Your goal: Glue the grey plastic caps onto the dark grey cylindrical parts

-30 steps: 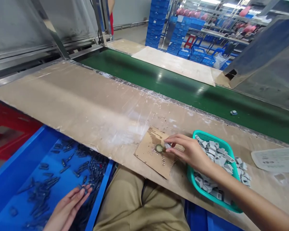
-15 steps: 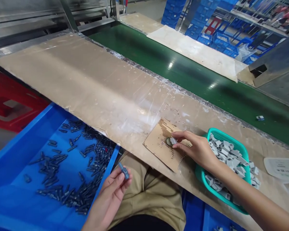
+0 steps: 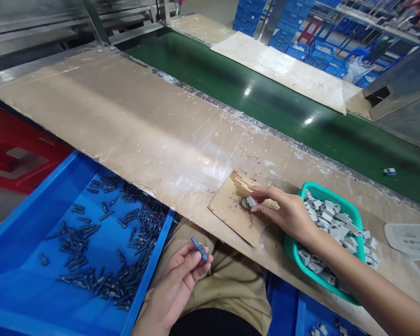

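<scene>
Pinching a blue-grey part [image 3: 200, 250], the left hand [image 3: 184, 275] hovers over the lap [image 3: 238, 284], off the table's [image 3: 143, 126] near edge; the right hand [image 3: 289, 212] grips a light grey piece [image 3: 252, 201] at a round dish [image 3: 244, 204] on cardboard [image 3: 227, 205] by that edge. Right of it, a teal basket [image 3: 355, 212] holds similar pieces [image 3: 331, 219]; left, a blue bin [image 3: 17, 284] holds dark parts [image 3: 79, 242]. Beyond the table's far edge lies a green belt [image 3: 276, 112], then stacked crates [image 3: 248, 18].

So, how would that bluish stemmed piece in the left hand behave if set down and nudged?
The bluish stemmed piece looks stiff, its stem straight. It's probably light, being small in the left hand. With one end thicker, it might roll crookedly.
</scene>
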The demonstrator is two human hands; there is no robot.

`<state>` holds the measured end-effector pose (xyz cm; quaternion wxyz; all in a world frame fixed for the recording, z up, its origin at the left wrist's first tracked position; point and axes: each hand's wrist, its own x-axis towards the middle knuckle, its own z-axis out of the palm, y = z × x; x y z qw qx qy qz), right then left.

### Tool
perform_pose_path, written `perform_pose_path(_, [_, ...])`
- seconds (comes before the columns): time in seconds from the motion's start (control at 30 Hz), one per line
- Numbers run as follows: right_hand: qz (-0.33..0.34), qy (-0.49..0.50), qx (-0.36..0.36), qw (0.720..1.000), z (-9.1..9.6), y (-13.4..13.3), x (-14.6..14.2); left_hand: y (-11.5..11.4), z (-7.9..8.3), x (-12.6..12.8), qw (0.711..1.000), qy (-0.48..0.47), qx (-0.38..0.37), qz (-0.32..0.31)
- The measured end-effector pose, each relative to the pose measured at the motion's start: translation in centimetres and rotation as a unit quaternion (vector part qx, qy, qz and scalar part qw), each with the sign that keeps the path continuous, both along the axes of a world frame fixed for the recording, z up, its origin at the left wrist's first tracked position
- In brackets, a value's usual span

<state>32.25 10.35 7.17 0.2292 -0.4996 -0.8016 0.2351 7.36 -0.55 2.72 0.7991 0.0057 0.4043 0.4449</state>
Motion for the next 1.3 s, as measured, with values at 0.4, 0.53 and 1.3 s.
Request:
perform_pose_path(0.4, [-0.033, 0.197, 0.062, 0.978, 5.0, -5.2, -0.3, 5.1, 3.8, 6.4, 0.976, -0.192, 0.031, -0.098])
perform_pose_path(0.53, [-0.016, 0.166, 0.094, 0.981, 5.4, -6.2, 0.1, 5.0, 4.4, 7.6, 0.968, -0.209, 0.033, -0.137])
perform_pose_path(1.3, [-0.037, 0.146, 0.06, 0.987, 4.1, -5.3, 1.3, 6.6, 5.3, 9.0, 0.968, 0.014, 0.177, -0.179])
